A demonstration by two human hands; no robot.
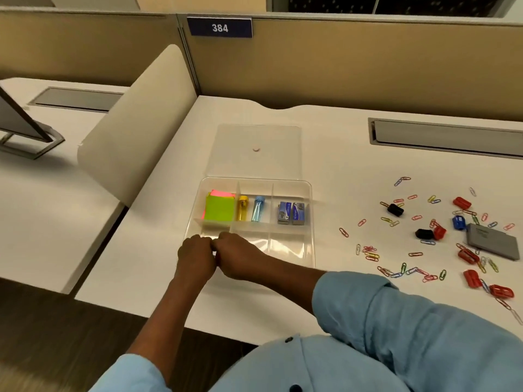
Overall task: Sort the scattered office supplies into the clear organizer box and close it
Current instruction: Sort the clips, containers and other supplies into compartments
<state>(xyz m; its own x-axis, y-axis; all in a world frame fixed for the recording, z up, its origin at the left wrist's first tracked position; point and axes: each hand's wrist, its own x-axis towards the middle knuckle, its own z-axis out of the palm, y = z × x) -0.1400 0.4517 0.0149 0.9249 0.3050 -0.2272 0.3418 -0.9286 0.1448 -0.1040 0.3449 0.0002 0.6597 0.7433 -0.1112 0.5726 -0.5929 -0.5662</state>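
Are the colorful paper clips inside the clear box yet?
No, the paper clips lie scattered on the desk, right of the organizer box.

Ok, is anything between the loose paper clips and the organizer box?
Nothing visible. Bare desk separates the paper clips from the organizer box; its lid lies open behind, and the left hand and right hand sit at its near-left corner.

left hand (195,257) and right hand (239,254) touch, curled, over the near-left compartment of the organizer box (310,216).

The organizer box (285,244) is sitting on the desk (325,142), its lid (240,157) lying just behind and paper clips (370,254) lying scattered to the right.
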